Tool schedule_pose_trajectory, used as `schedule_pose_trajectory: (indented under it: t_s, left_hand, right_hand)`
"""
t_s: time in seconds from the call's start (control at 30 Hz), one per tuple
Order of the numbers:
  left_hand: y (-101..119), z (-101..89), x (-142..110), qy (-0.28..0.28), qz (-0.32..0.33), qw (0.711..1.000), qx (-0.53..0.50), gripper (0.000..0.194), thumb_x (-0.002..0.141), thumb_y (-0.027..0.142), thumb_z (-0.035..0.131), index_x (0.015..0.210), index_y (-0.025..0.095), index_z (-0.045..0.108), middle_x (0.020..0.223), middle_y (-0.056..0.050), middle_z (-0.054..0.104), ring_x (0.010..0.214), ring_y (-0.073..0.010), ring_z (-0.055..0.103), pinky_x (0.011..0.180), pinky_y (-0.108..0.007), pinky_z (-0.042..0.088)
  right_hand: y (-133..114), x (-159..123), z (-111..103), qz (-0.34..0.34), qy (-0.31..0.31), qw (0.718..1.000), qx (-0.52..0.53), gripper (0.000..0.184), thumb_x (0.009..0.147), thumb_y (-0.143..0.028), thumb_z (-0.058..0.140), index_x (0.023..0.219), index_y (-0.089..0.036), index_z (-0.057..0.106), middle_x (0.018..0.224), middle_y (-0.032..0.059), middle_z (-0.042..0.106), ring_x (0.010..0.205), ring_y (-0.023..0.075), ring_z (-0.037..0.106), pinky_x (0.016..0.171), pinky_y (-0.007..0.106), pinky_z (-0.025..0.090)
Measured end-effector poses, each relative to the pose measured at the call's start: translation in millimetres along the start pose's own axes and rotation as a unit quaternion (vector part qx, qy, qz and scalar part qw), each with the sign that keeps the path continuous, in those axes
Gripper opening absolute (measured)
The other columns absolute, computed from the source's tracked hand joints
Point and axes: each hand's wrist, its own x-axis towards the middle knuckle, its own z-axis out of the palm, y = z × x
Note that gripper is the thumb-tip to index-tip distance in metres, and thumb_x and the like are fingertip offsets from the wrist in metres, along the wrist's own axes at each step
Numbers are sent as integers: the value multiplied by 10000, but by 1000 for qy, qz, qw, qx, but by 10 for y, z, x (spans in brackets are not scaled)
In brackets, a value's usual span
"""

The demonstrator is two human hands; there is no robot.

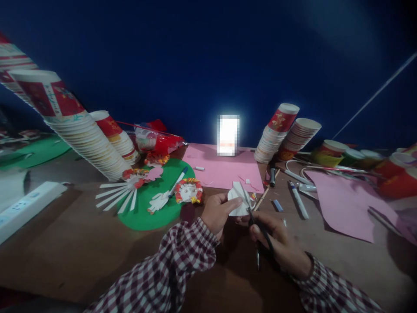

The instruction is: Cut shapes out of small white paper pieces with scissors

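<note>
My left hand [217,213] pinches a white paper cut-out [237,201] just above the brown table [65,243]. My right hand [280,245] is closed round the dark handles of scissors [257,221], whose blades reach up into the white paper. Both sleeves are red-and-white plaid. The two hands sit close together in front of a pink paper sheet [224,169].
A green paper disc [153,204] carries paper dolls, a face ornament [188,191] and a pen. Leaning stacks of red paper cups [81,126] stand left, more cup stacks [283,130] right of centre. Markers [298,199], a second pink sheet [345,204], a white power strip [22,206] and a bright phone screen [228,134] lie about.
</note>
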Motion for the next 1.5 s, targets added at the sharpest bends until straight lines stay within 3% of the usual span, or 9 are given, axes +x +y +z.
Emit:
schedule_pose_trajectory:
  t_s: [0.47, 0.67, 1.5]
  left_hand:
    - [14, 18, -9, 6, -11, 1000, 10, 266, 590, 293, 720, 685, 49, 675, 577, -78, 642, 466, -108, 524, 430, -213, 397]
    - [-10, 11, -10, 0, -10, 1000, 6, 251, 596, 294, 716, 676, 60, 674, 557, -45, 616, 457, -81, 490, 429, -200, 393]
    - [-39, 29, -14, -2, -1, 1000, 15, 314, 594, 356, 730, 685, 62, 670, 587, -66, 633, 487, -106, 523, 444, -218, 395]
  right_hand:
    - [29, -10, 9, 16, -12, 999, 39, 260, 850, -364, 552, 1032, -186, 605, 691, -5, 512, 595, 118, 451, 516, 196, 394]
    - [12, 6, 15, 8, -10, 999, 38, 249, 858, -364, 543, 1031, -194, 601, 676, -10, 511, 589, 115, 461, 521, 194, 405]
    - [-7, 7, 10, -1, 15, 1000, 16, 275, 856, -358, 542, 1045, -179, 630, 671, 1, 538, 561, 114, 460, 494, 185, 411]
